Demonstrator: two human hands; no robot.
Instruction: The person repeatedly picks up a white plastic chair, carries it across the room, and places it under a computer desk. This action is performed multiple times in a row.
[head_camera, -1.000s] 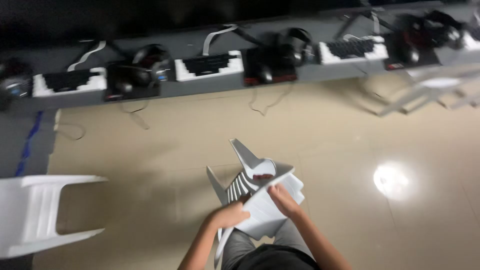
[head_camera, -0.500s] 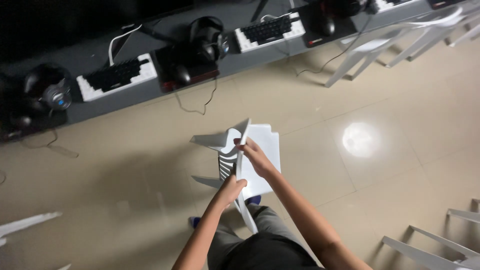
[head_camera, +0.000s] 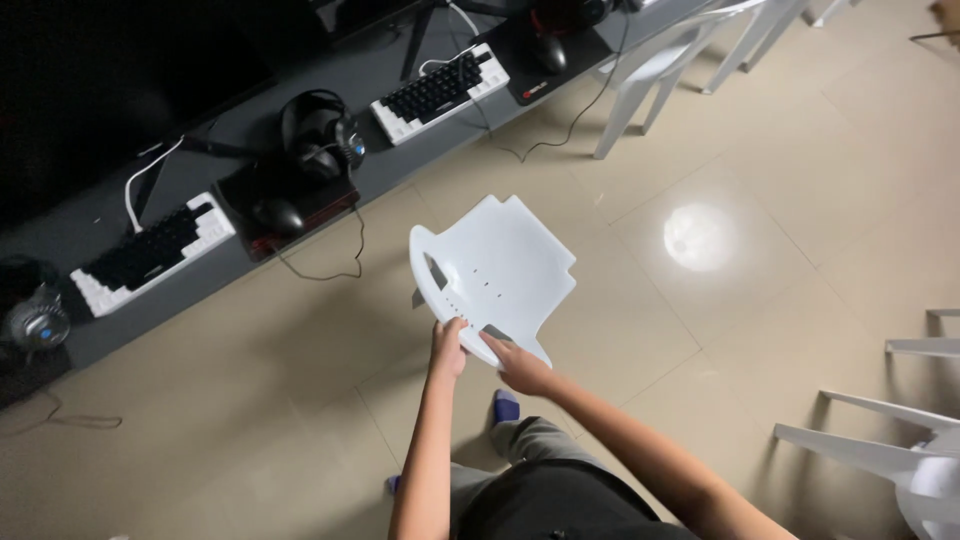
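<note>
A white plastic chair (head_camera: 495, 270) stands on the tiled floor in front of me, seat facing up. My left hand (head_camera: 447, 347) grips the top edge of its backrest, and my right hand (head_camera: 520, 367) holds the same edge just to the right. Both arms reach forward from the bottom of the view. My legs and a blue shoe (head_camera: 506, 405) show below the chair.
A long dark desk (head_camera: 200, 170) runs along the back with black-and-white keyboards (head_camera: 440, 90), headphones (head_camera: 318, 130) and a mouse (head_camera: 278, 213). Another white chair (head_camera: 660, 60) stands at the desk; more white chairs (head_camera: 900, 450) are at the right edge. A light reflection (head_camera: 698, 238) shines on the floor.
The view has swung left to right along the desk. The chair has turned from lying edge-on with legs showing to seat up, both hands staying on it.
</note>
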